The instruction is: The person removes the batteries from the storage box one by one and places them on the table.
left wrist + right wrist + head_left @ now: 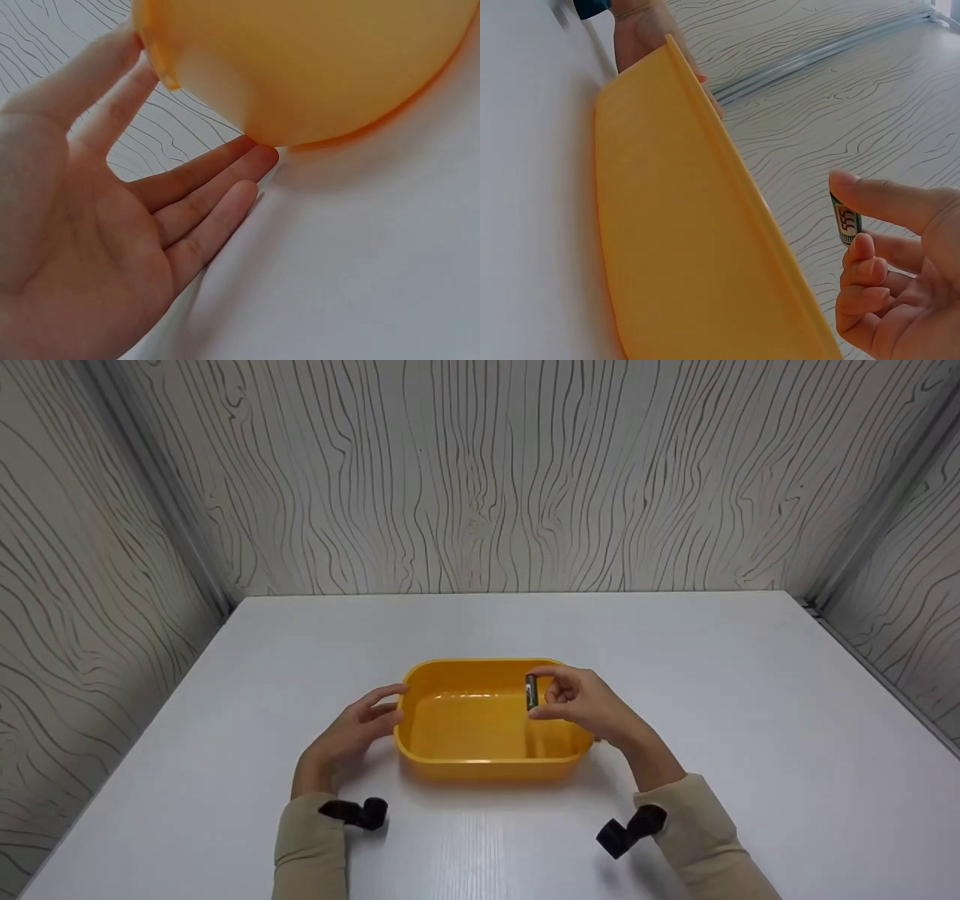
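Note:
A small dark green battery [532, 692] is pinched upright between the thumb and index finger of my right hand [589, 706]. That hand is above the right part of a yellow plastic basin [487, 769]. In the right wrist view, the battery [846, 220] shows light lettering on its label, and the other fingers of the right hand [900, 270] are curled. At the basin's left side is my left hand [364, 727], its fingers extended. The left wrist view has the left hand's [112, 217] fingertips touching the basin's rim and outer wall [322, 67].
The basin stands on a white table [225, 720]. Behind and beside the table rise panels [480, 480] with a wood-grain line pattern. Black wrist mounts [373, 814] sit on both beige sleeves [311, 847].

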Demonstrator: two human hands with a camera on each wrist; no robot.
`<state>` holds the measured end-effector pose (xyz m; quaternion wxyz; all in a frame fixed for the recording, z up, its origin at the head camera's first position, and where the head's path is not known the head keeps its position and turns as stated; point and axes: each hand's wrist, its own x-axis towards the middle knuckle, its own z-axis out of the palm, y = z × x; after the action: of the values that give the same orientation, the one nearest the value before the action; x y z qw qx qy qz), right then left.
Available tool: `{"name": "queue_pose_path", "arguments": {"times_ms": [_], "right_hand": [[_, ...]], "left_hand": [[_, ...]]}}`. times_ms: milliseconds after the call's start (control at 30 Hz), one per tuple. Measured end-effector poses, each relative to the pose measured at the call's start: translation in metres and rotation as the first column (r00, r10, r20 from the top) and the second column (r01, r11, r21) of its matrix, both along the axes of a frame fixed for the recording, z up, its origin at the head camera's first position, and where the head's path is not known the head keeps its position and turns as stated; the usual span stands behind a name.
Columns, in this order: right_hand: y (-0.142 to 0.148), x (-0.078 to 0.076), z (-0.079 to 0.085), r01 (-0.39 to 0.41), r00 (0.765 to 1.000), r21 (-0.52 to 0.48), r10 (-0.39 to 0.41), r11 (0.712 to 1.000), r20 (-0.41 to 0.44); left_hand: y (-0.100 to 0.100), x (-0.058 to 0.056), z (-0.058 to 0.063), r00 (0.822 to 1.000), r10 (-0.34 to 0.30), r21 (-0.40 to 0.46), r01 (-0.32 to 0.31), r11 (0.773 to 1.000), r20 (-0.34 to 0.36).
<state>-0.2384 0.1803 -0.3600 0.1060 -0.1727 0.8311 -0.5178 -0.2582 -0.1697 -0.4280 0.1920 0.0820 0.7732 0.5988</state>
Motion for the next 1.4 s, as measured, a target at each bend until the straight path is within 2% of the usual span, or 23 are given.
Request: {"name": "queue_pose_path", "arguments": {"times_ms": [433, 667, 900, 1400], "right_hand": [[0.035, 0.001, 0.000, 0.095, 0.995, 0.044, -0.097, 0.994, 0.039], [0.051, -0.001, 0.000, 0.106, 0.994, 0.050, -0.107, 0.993, 0.034], [0.070, -0.004, -0.009, 0.090, 0.993, 0.054, -0.093, 0.995, 0.070], [0.102, -0.011, -0.030, 0.142, 0.981, 0.124, -0.157, 0.982, 0.118]], "left_hand": [[0.000, 0.000, -0.001, 1.000, 0.029, -0.007, -0.029, 1.000, 0.013], [-0.001, 0.001, -0.002, 0.999, 0.043, -0.005, -0.043, 0.999, 0.014], [-0.002, -0.001, -0.003, 0.998, -0.026, -0.010, 0.025, 1.000, -0.050], [-0.003, -0.001, -0.002, 0.998, -0.041, 0.000, 0.041, 0.999, -0.039]]}}
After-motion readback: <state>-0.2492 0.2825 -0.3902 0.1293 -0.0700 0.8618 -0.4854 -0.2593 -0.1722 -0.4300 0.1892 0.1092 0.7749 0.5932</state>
